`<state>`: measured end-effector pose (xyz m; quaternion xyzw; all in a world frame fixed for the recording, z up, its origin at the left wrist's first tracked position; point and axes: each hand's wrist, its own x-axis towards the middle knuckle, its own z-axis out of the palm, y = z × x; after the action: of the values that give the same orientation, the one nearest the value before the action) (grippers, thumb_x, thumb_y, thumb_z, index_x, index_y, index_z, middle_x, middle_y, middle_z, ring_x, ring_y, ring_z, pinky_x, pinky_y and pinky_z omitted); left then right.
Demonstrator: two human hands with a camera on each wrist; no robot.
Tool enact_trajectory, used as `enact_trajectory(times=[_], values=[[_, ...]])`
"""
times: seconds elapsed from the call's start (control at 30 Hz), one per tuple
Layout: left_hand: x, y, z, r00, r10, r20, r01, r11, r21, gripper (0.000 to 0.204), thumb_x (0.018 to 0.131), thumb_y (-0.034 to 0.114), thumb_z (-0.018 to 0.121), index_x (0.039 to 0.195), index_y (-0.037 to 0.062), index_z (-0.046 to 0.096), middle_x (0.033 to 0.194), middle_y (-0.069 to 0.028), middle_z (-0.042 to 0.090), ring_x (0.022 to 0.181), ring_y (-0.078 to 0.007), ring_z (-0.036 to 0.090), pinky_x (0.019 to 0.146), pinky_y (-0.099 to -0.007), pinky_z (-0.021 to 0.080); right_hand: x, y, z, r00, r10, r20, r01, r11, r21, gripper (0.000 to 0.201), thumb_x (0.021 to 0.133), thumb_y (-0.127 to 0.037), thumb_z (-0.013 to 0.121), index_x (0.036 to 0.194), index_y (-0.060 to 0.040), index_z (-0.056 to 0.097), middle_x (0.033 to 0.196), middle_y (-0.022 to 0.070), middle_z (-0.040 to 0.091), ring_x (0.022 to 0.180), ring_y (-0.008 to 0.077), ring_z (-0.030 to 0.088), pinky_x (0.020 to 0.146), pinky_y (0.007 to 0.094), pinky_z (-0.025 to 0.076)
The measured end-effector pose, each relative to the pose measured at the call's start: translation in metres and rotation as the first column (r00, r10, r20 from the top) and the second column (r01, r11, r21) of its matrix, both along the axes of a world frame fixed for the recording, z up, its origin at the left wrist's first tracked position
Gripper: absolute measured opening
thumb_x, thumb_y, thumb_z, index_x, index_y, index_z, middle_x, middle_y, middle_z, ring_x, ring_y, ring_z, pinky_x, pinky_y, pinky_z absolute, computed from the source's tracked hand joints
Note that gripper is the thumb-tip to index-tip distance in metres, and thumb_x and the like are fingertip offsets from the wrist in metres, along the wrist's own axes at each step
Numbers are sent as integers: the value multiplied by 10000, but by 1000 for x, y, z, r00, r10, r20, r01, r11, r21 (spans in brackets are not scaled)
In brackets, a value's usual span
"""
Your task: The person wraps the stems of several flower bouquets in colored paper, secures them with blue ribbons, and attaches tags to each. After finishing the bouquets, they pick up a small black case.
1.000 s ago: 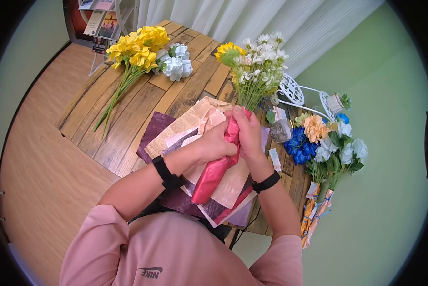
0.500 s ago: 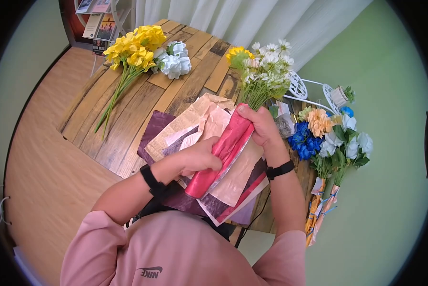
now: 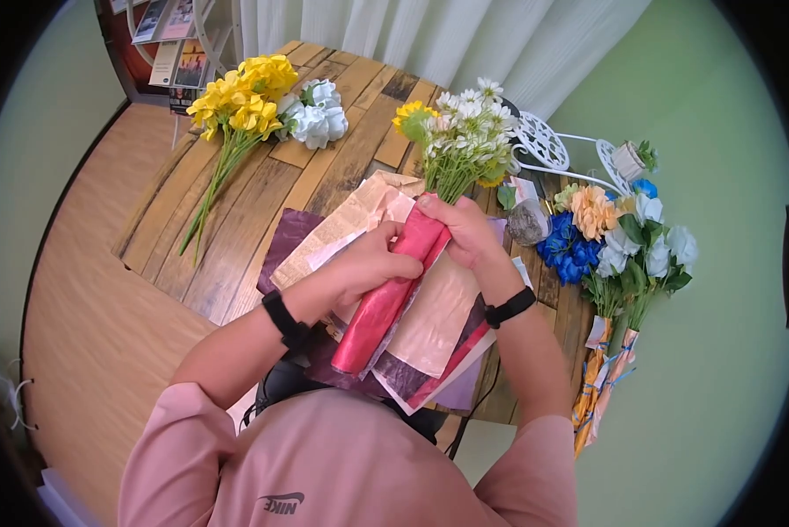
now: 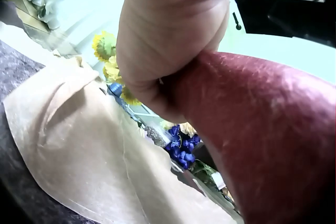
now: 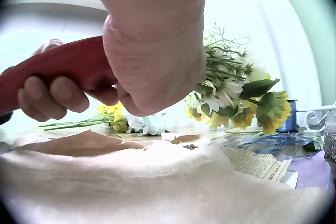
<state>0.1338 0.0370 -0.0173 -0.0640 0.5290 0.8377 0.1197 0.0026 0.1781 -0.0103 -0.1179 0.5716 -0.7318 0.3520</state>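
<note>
A bouquet of white daisy-like flowers (image 3: 473, 127) and yellow sunflowers (image 3: 409, 116) has its stems rolled in red wrapping paper (image 3: 370, 327). My right hand (image 3: 466, 230) grips the top of this roll just below the blossoms, its thumb lying across the paper. Lower down, my left hand (image 3: 372, 263) curls round the middle of the roll. Seen from the right wrist, the left fingers (image 5: 63, 95) wrap under the red tube, which is held above the pale sheets. The stem ends are hidden inside the paper.
Under the roll lie stacked wrapping sheets (image 3: 443, 316) in beige and purple. Yellow flowers (image 3: 245, 97) and white-blue roses (image 3: 315, 119) lie at the back left. To the right are finished-looking bouquets (image 3: 618, 237), a grey lump (image 3: 528, 223) and a white metal stand (image 3: 544, 140).
My left hand has slid a little up the roll. My right hand and the blossoms have shifted left, and the paper's loose edge on the right looks narrower than half a second ago.
</note>
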Motion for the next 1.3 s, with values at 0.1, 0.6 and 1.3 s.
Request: enact_trajectory(times=[0.1, 0.6, 1.3], values=[[-8, 8, -13, 998, -56, 7, 56, 993, -101, 544, 769, -8, 599, 1294, 4, 454, 941, -68, 608, 779, -140, 616, 717, -296, 540, 4, 3, -2, 1000, -3, 23, 3, 1000, 20, 214, 885, -143, 681, 1065, -50, 612, 903, 16, 653, 758, 125, 640, 676, 312, 543], [-2, 20, -34, 990, -78, 120, 90, 991, -96, 549, 710, -28, 610, 1238, -34, 459, 988, -96, 591, 831, -165, 619, 714, -302, 531, -4, 30, -9, 983, -51, -177, 120, 906, 407, 280, 786, -56, 675, 1052, -47, 586, 763, -16, 608, 507, 57, 511, 464, 216, 420], [0, 29, -12, 985, -50, 162, 34, 994, 100, 289, 782, 78, 593, 1037, 87, 456, 691, -7, 497, 507, -99, 478, 459, -247, 401, 23, 24, -15, 973, -65, 221, 48, 995, 82, 263, 891, -155, 654, 1108, -38, 561, 904, 52, 632, 807, 182, 645, 743, 335, 537]])
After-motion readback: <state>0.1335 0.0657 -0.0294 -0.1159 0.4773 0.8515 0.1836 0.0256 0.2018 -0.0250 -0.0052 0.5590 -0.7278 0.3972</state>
